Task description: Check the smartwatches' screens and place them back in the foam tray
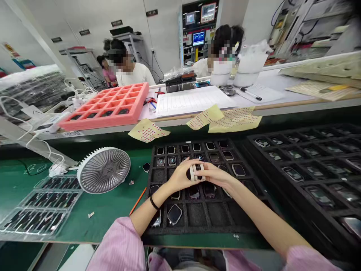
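My left hand [180, 176] and my right hand [216, 174] meet above a black foam tray [196, 214]. Between their fingers are two silver-framed smartwatch cases [193, 172], held on edge and close together. My left fingers wrap round the left side, and the right fingertips pinch from the other side. Fingers partly hide both cases. Below and around the hands, the tray's pockets hold several smartwatches, among them one [175, 214] in the near row and one [238, 170] at the right. A few of the faces are lit.
A second dark tray of watch cases [293, 174] stands at the right. Left of my arms are a round fan [104, 170], an orange stick [138, 201] and clear plastic trays [39, 203]. The shelf ahead carries a pink foam tray [107, 107] and paper sheets [191, 101]. Co-workers sit beyond.
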### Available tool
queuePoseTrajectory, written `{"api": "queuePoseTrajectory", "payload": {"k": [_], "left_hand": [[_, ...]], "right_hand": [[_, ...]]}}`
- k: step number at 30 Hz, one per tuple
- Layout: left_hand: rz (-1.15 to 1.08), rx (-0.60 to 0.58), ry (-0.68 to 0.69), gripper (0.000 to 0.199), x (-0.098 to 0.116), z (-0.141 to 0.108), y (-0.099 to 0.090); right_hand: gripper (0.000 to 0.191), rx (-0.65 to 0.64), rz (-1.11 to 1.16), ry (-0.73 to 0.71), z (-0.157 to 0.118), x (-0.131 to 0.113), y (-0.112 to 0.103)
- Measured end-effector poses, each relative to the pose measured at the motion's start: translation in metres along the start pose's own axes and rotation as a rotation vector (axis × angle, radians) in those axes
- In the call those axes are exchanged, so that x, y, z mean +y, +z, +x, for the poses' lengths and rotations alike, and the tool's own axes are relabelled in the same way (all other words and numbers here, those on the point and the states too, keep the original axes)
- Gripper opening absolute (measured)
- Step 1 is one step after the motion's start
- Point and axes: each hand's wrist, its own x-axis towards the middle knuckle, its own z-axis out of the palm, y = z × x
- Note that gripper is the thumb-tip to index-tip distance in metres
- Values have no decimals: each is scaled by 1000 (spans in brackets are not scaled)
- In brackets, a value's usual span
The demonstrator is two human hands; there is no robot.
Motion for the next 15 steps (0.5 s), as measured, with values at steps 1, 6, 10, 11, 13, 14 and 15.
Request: {"api": "queuePoseTrajectory", "payload": {"k": [1, 6, 10, 11, 13, 14, 15], "left_hand": [[-12, -15, -13, 56, 0, 0, 0], [-103, -70, -46, 61, -6, 1, -11], [-304, 40, -229, 56, -15, 6, -25], [-401, 110, -328, 57, -16, 7, -26], [-595, 238, -539, 63, -18, 10, -26], [-679, 287, -628, 65, -17, 11, -25], [-760, 325, -697, 63, -16, 12, -24]], "right_hand": [[40, 12, 2, 1, 0, 2, 0], [37, 97, 54, -46, 2, 6, 0], [38, 160, 148, -100, 4, 4, -6], [38, 168, 169, -109, 4, 3, -8], [36, 179, 193, -125, 5, 4, -11], [34, 184, 197, -133, 6, 4, -12], [33, 188, 196, -139, 7, 5, -13]]}}
